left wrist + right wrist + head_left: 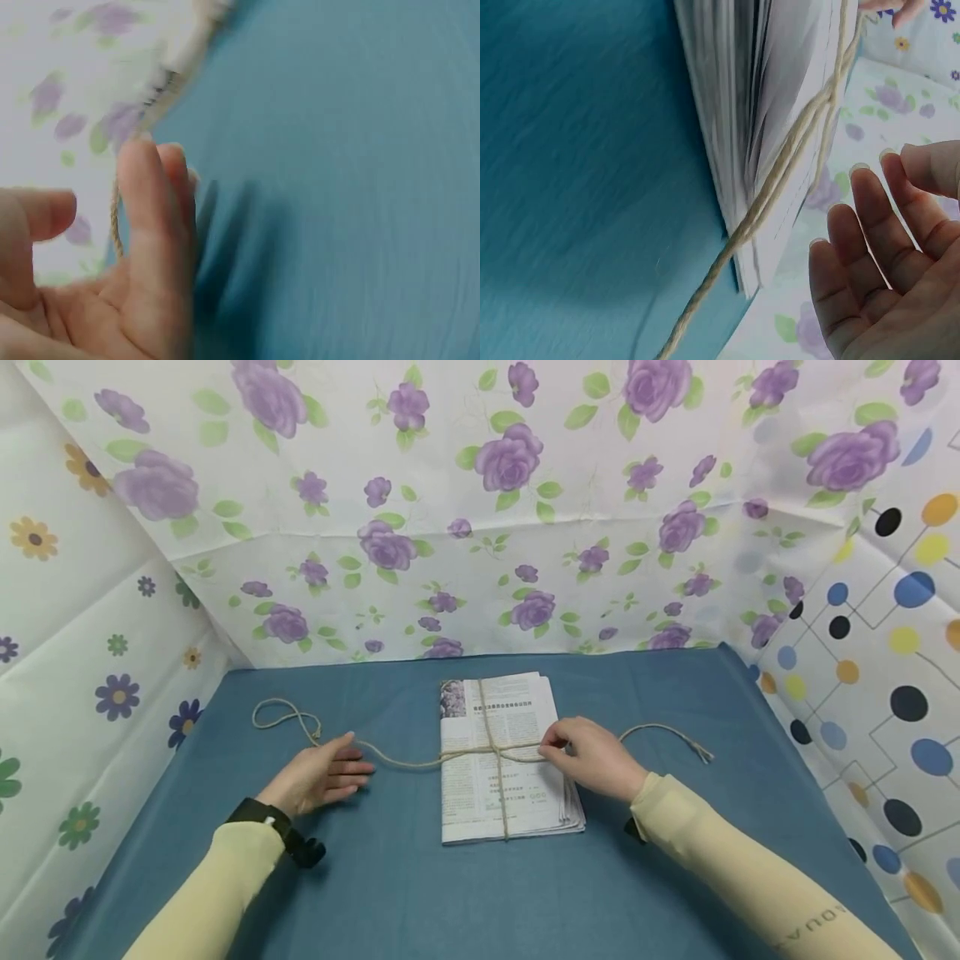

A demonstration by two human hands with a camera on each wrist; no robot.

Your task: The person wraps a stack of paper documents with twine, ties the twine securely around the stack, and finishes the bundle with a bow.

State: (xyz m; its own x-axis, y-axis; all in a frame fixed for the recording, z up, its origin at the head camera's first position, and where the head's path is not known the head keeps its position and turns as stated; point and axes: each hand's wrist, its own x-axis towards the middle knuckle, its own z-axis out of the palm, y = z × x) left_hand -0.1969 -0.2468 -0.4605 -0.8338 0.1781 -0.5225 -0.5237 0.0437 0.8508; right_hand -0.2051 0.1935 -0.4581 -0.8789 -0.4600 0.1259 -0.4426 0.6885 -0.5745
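A stack of folded newspapers [465,802] lies on the blue cloth, with a thin tan rope [491,727] crossed over its top both ways. Left of the stack, my left hand [330,777] is held with its fingers extended beside the rope's left length; the left wrist view shows no rope gripped. Over the stack's right edge, my right hand [596,760] has its fingertips close to the rope. In the right wrist view the fingers [866,240] are loosely bent and apart from the rope [780,176], which runs over the paper edges.
The rope's looped left end [281,703] and frayed right end [701,752] lie on the blue cloth [375,893]. Printed sheets stand around it: purple flowers [510,460] at the back, small flowers [116,697] on the left, coloured dots [909,703] on the right.
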